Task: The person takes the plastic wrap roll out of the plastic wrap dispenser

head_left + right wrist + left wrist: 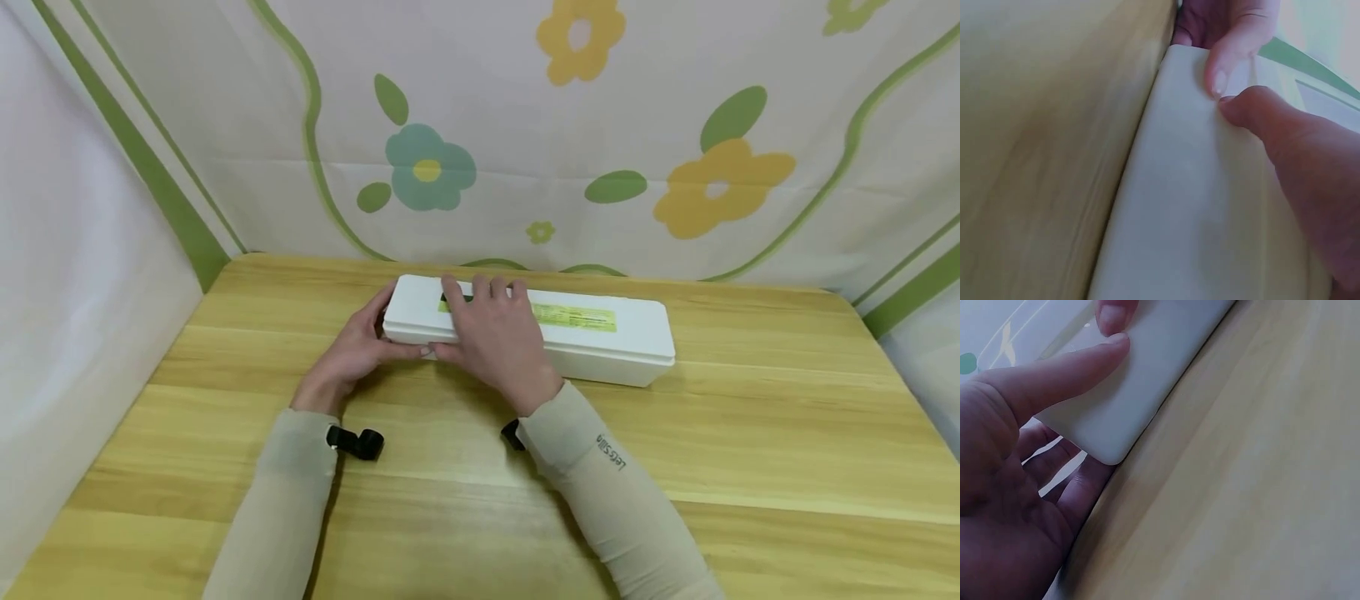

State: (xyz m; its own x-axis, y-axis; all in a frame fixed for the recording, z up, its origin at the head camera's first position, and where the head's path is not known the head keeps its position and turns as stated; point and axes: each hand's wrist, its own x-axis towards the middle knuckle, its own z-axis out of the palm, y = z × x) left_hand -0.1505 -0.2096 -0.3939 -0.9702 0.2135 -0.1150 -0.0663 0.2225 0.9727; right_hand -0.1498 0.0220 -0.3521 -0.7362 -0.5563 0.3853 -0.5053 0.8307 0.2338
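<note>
A long white lidded box (607, 364) lies on the table near its back edge, with a yellow-green printed label (573, 317) on top. At the box's left end, my left hand (356, 346) holds the corner, thumb along the front side and the other fingers around the end. My right hand (498, 337) lies across the lid (637, 321), its fingers over the top and its thumb on the front side. The two thumb tips meet on the front side, as the right wrist view shows. The box's back side is hidden.
The wooden table (750, 433) extends to the front and both sides of the box. A curtain (517, 108) with printed flowers hangs right behind the table. Another white cloth (75, 275) hangs along the left side.
</note>
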